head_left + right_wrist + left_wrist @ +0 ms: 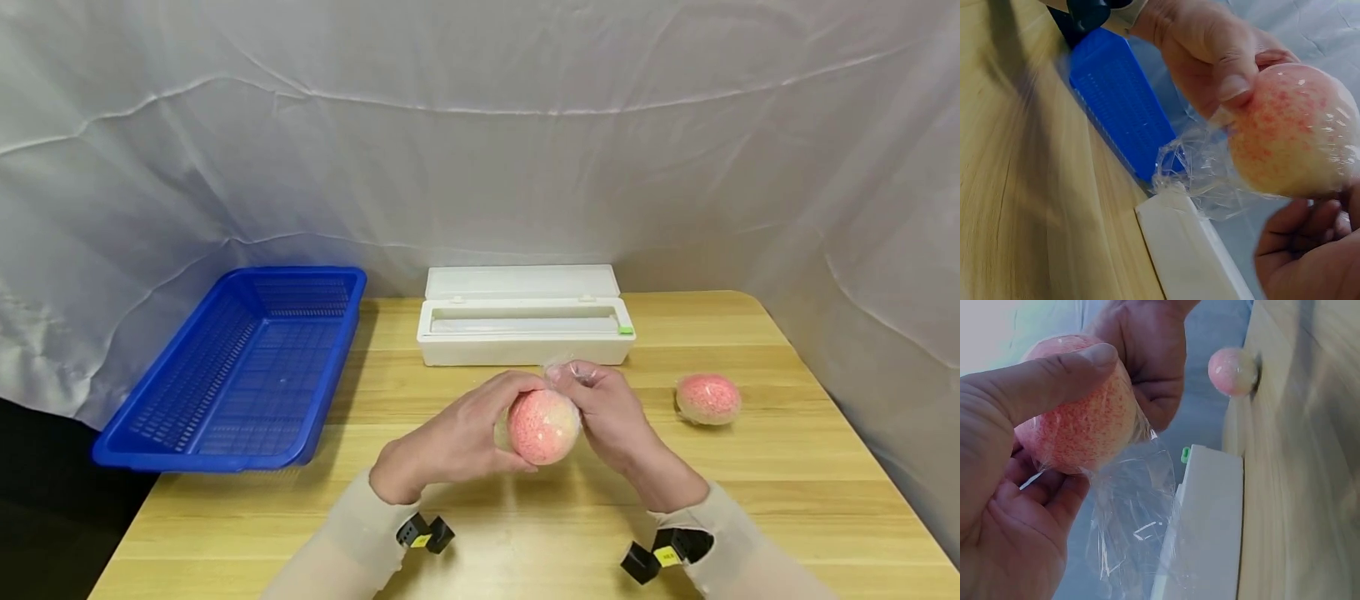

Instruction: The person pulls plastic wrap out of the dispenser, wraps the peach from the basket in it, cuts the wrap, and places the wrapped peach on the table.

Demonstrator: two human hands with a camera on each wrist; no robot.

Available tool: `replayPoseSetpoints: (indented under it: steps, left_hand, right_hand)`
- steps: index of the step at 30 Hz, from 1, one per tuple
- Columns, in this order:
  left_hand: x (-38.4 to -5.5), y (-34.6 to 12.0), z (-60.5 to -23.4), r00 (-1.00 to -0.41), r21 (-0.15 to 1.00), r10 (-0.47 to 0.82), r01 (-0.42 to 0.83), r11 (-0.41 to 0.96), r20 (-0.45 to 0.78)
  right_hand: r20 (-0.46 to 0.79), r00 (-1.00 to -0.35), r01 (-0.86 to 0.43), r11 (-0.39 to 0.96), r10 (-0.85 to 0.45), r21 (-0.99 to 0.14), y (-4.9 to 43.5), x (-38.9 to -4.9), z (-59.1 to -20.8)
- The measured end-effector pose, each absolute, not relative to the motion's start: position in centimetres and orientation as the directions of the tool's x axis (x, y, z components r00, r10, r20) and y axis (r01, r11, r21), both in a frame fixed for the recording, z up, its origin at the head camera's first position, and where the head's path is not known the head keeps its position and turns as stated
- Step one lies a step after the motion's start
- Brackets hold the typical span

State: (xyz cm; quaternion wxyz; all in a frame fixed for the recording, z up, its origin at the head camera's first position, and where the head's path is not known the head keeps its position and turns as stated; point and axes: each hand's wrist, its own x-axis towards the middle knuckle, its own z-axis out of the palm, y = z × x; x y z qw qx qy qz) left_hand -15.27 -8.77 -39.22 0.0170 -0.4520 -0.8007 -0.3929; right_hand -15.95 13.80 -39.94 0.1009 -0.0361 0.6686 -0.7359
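My left hand (472, 425) holds a round, peach-like ball (543, 427), speckled pink and cream, with the thumb on one side and fingers on the other. Clear plastic film (1138, 519) wraps the ball and hangs loose from one side, crumpled. Beside the ball, my right hand (603, 408) has its fingers curled and pinches the film. In the right wrist view, the film's loose end (1191, 169) juts out below the left thumb. A second pink-and-cream ball (708, 398), glossy with film, lies on the table to the right.
Behind the hands stands a white cling film box (525, 350), lid raised, with a roll inside and a green tab at its right end. A blue plastic basket (330, 417) sits at the left on the wooden table (787, 492). Grey cloth (480, 183) hangs behind.
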Motion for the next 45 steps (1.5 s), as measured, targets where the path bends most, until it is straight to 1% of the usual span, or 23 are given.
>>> replayPoseSetpoints:
  steps: [3, 6, 8, 9, 11, 14, 15, 17, 18, 20, 21, 22, 24, 25, 26, 28, 31, 34, 37, 39, 45]
  left_hand:
    - [-15.5, -8.9, -39.1, -0.530, 0.518, 0.721, 0.810, 0.276, 0.446]
    - [-15.8, -8.9, -38.9, -0.459, 0.398, 0.720, 0.876, 0.271, 0.521]
    - [-15.9, -8.9, -38.9, -0.448, 0.344, 0.712, 0.890, 0.299, 0.540]
    - [-15.9, -8.9, -38.9, -0.459, 0.333, 0.706, 0.886, 0.322, 0.540]
    - [-15.9, -9.0, -39.0, -0.501, 0.331, 0.693, 0.865, 0.378, 0.519]
    - [-15.6, -9.1, -39.1, -0.576, 0.360, 0.676, 0.817, 0.451, 0.459]
    - [-15.4, -9.1, -39.0, -0.607, 0.389, 0.663, 0.793, 0.468, 0.439]
    - [-15.0, -8.8, -39.0, -0.681, 0.485, 0.612, 0.725, 0.489, 0.401]
    - [-14.8, -8.5, -39.0, -0.730, 0.552, 0.569, 0.671, 0.495, 0.377]
    - [-14.4, -8.0, -39.1, -0.848, 0.715, 0.451, 0.496, 0.493, 0.277]
    - [-14.3, -7.7, -39.1, -0.894, 0.790, 0.393, 0.396, 0.467, 0.216]
    - [-14.3, -7.5, -39.3, -0.927, 0.851, 0.345, 0.299, 0.432, 0.150]
    - [-14.5, -7.3, -39.7, -0.951, 0.939, 0.309, 0.121, 0.321, 0.017]
    - [-14.7, -7.2, -39.9, -0.947, 0.962, 0.320, 0.056, 0.265, -0.033]
    - [-14.9, -7.2, -40.1, -0.937, 0.975, 0.343, 0.017, 0.219, -0.061]
    - [-15.3, -7.2, -40.4, -0.913, 0.992, 0.399, -0.037, 0.120, -0.082]
    - [-15.8, -7.2, -40.7, -0.894, 0.997, 0.442, -0.068, 0.035, -0.077]
    - [-16.1, -7.1, -40.9, -0.891, 0.998, 0.450, -0.065, 0.000, -0.058]
    - [-16.4, -7.0, -41.0, -0.890, 0.998, 0.454, -0.051, -0.023, -0.034]
    - [-16.5, -6.9, -41.1, -0.890, 0.998, 0.455, -0.049, -0.032, -0.029]
    - [-16.7, -6.7, -41.2, -0.891, 0.999, 0.454, -0.029, -0.019, -0.017]
  right_hand:
    - [-0.191, -0.929, 0.219, -0.055, -0.318, -0.974, 14.4, -16.1, -40.0]
    - [-0.270, -0.853, 0.316, -0.032, -0.447, -0.948, 14.9, -16.3, -40.0]
    - [-0.283, -0.821, 0.345, -0.036, -0.495, -0.938, 15.0, -16.4, -40.1]
    - [-0.281, -0.814, 0.350, -0.044, -0.509, -0.936, 15.0, -16.4, -40.1]
    - [-0.269, -0.820, 0.343, -0.059, -0.505, -0.937, 14.8, -16.6, -40.2]
    - [-0.237, -0.865, 0.299, -0.073, -0.442, -0.952, 14.4, -16.6, -40.5]
    - [-0.220, -0.882, 0.274, -0.073, -0.418, -0.959, 14.3, -16.6, -40.6]
    - [-0.182, -0.915, 0.219, -0.066, -0.359, -0.974, 14.1, -16.6, -40.7]
    - [-0.161, -0.930, 0.192, -0.062, -0.330, -0.979, 14.1, -16.6, -40.7]
    - [-0.115, -0.956, 0.129, -0.037, -0.270, -0.991, 13.9, -16.6, -40.5]
    - [-0.097, -0.966, 0.104, -0.015, -0.238, -0.994, 13.8, -16.6, -40.3]
    - [-0.082, -0.975, 0.082, 0.010, -0.204, -0.997, 13.6, -16.6, -40.2]
    - [-0.054, -0.988, 0.043, 0.074, -0.148, -0.996, 13.3, -16.4, -39.9]
    - [-0.040, -0.991, 0.026, 0.110, -0.127, -0.994, 13.2, -16.4, -39.8]
    - [-0.029, -0.994, 0.013, 0.143, -0.109, -0.990, 13.1, -16.3, -39.6]
    - [-0.006, -0.997, -0.011, 0.211, -0.083, -0.978, 12.9, -16.2, -39.5]
    - [0.020, -0.997, -0.039, 0.261, -0.075, -0.965, 12.6, -16.2, -39.5]
    - [0.046, -0.995, -0.070, 0.282, -0.092, -0.957, 12.4, -16.3, -39.6]
    - [0.057, -0.992, -0.085, 0.272, -0.108, -0.959, 12.1, -16.3, -39.6]
    - [0.051, -0.992, -0.078, 0.242, -0.117, -0.967, 12.0, -16.3, -39.6]
    - [-0.023, -0.994, 0.016, 0.066, -0.104, -0.998, 11.5, -16.6, -39.5]
